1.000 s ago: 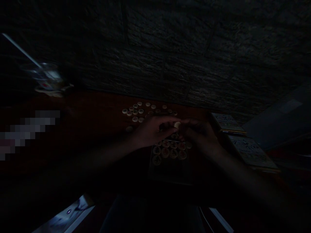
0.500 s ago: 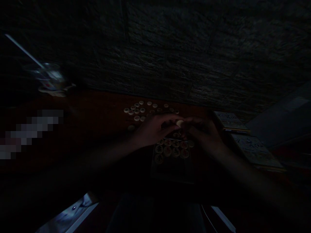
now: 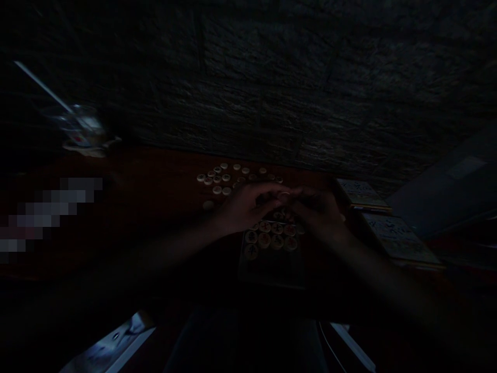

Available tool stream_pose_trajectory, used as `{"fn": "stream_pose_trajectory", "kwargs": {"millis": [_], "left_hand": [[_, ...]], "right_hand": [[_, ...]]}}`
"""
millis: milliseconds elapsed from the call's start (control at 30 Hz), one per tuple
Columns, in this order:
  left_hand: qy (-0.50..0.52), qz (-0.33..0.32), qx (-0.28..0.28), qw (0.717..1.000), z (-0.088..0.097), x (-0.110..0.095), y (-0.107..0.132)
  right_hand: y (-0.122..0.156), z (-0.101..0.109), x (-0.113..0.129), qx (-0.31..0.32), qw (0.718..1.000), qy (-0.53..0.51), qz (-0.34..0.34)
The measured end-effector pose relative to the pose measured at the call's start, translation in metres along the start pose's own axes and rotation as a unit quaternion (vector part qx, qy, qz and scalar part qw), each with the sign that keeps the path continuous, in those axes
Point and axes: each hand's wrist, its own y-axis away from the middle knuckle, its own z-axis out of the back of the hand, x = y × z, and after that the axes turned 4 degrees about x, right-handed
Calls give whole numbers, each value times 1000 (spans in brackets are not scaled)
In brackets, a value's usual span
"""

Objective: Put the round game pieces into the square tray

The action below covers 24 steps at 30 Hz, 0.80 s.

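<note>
The scene is very dark. My left hand point(image 3: 250, 204) and my right hand point(image 3: 316, 210) meet over the table, fingertips pinched together around one round Chinese chess piece point(image 3: 285, 194). Only a thin pale edge of it shows between the fingers. Below the hands lies a shallow dark box point(image 3: 272, 272). Rows of Chinese chess pieces point(image 3: 277, 241) fill its far part, faces up with dark or reddish characters. Beyond my left hand, several loose chess pieces point(image 3: 217, 178) are scattered on the reddish table, some partly hidden by that hand.
A clear cup point(image 3: 87, 127) with a white straw stands at the back left. Two flat, patterned boxes or books point(image 3: 399, 238) lie on the right. A rough stone wall point(image 3: 248, 93) rises behind the table point(image 3: 163, 166). A bright picture panel point(image 3: 116, 339) shows below the table edge.
The piece between my fingertips has turned and is now mostly covered, where its pale face showed before. My hands stay together. The view has shifted slightly.
</note>
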Motion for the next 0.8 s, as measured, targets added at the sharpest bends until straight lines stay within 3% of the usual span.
{"fn": "stream_pose_trajectory", "kwargs": {"millis": [200,400,667,800], "left_hand": [[-9,4,-31,999,-2,-9,-1],[-6,-1,-41,999,2,-6,-1],[70,77,-30,994,4,-8,-3],[123,81,-31,989,1,-6,-4]], "right_hand": [[2,-1,0,-5,1000,-5,6],[4,0,4,16,998,-57,12],[4,-2,2,-30,993,27,107],[3,-2,2,-12,998,-7,60]]}}
